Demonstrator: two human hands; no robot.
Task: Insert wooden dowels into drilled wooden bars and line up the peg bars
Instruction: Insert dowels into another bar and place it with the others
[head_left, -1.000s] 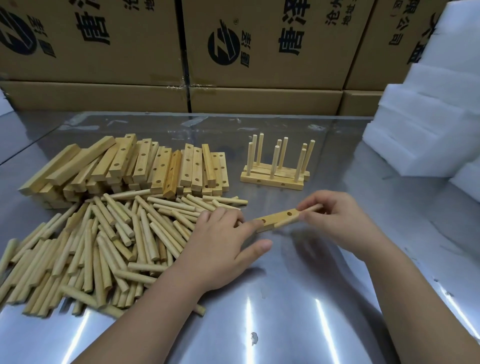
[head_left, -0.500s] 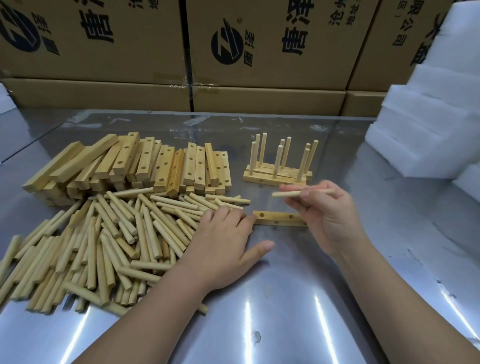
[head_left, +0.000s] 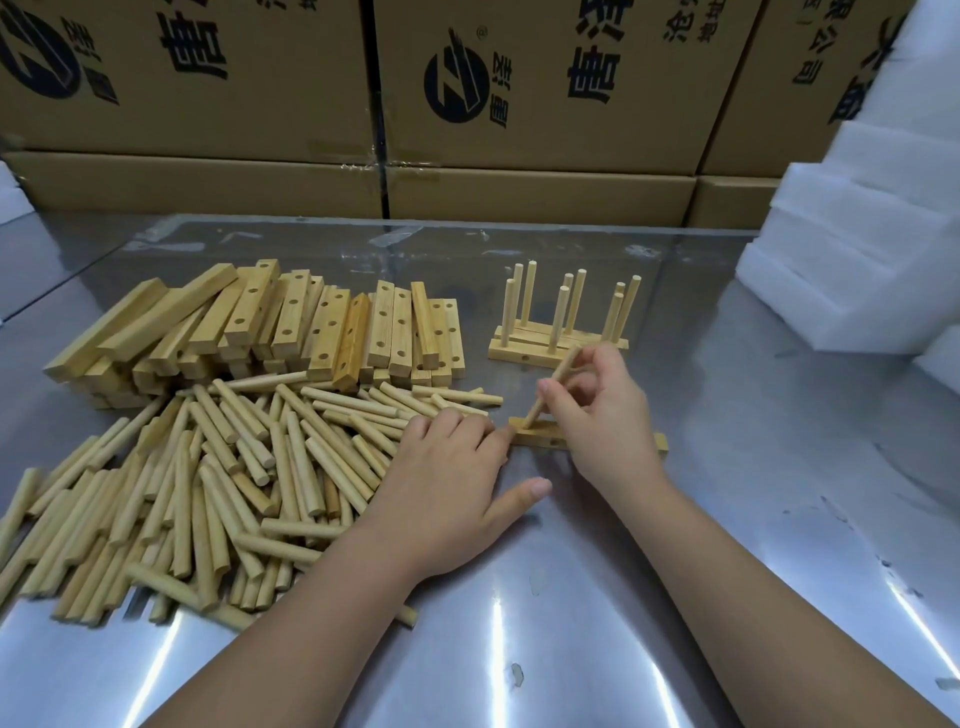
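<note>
A drilled wooden bar (head_left: 543, 435) lies flat on the steel table in front of me. My right hand (head_left: 602, 415) pinches a dowel (head_left: 557, 379), tilted, with its lower tip at the bar's left hole. My left hand (head_left: 457, 478) lies flat with straight fingers on the edge of the loose dowel pile (head_left: 208, 478), its fingertips touching the bar's left end. Behind the bar stand finished peg bars (head_left: 561, 322) with upright dowels, set side by side.
A stack of drilled bars (head_left: 270, 327) lies at the back left. Cardboard boxes (head_left: 519, 104) wall off the far side of the steel table (head_left: 779, 467). White foam blocks (head_left: 872, 249) are piled at the right.
My right hand has swung the dowel from level above the bar to tilted down, with its tip at the bar's left hole. The bar was set flat on the table. The left hand stayed put.
</note>
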